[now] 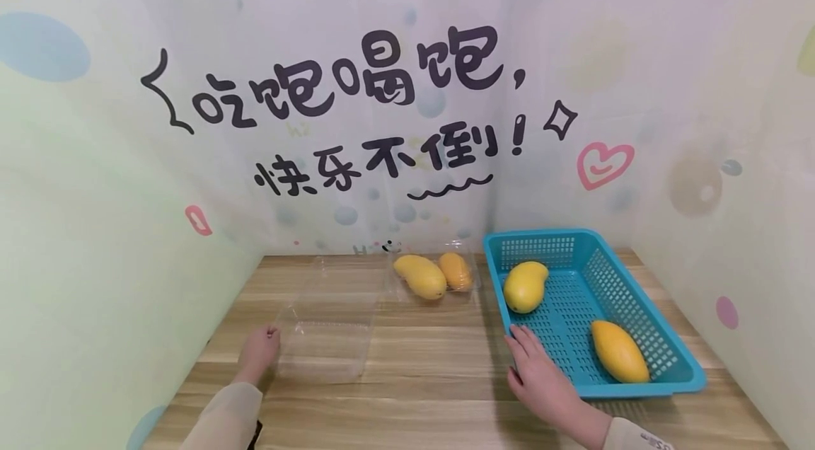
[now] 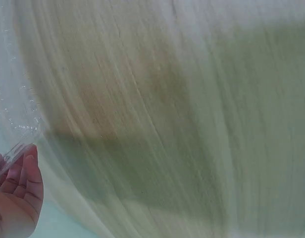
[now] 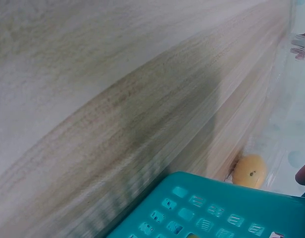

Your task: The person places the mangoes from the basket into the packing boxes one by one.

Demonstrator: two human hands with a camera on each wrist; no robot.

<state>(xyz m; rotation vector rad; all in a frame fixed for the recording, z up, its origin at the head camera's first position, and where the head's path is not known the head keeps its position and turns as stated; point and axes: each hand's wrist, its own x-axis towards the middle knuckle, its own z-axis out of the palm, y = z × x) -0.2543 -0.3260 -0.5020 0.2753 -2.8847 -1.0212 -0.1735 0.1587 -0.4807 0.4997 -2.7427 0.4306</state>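
Your right hand (image 1: 541,381) is lying along the left rim of the blue basket (image 1: 675,385), fingers extended rather than clenched, while your left hand (image 1: 259,349) is pinching the left edge of the clear plastic box (image 1: 327,358) on the tabletop (image 1: 433,365). That box is probably handling light, flimsy and slick, so you're wanting a soft pinch at rim or corner, not mid-wall. Inside the basket, the far mango (image 1: 526,289) and the near mango (image 1: 620,352) are lying apart, likely feeling heavier, smooth and bruisable, so they're calling for a full-palm cup round the middle.
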